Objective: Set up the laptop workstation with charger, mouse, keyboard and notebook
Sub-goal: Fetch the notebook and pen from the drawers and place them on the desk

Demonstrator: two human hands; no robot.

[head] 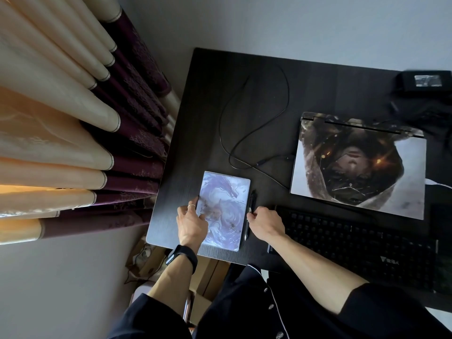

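Left hand [193, 222] flat, pinning notebook [225, 189], right hand [265, 222] pinching pen [252, 201]; I keep pen parallel beside its right edge.

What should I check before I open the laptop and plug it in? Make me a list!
1. Notebook flat on the desk: ok, the left hand rests on its cover.
2. Pen beside the notebook: ok, but the right hand pinches it, so let go first.
3. Laptop open: not ok, the lid is closed.
4. Cable plugged in: not ok, its plug end looks loose on the desk, left of the laptop.
5. Keyboard in front of the laptop: ok.
6. Mouse ready: cannot tell, none shows clearly.
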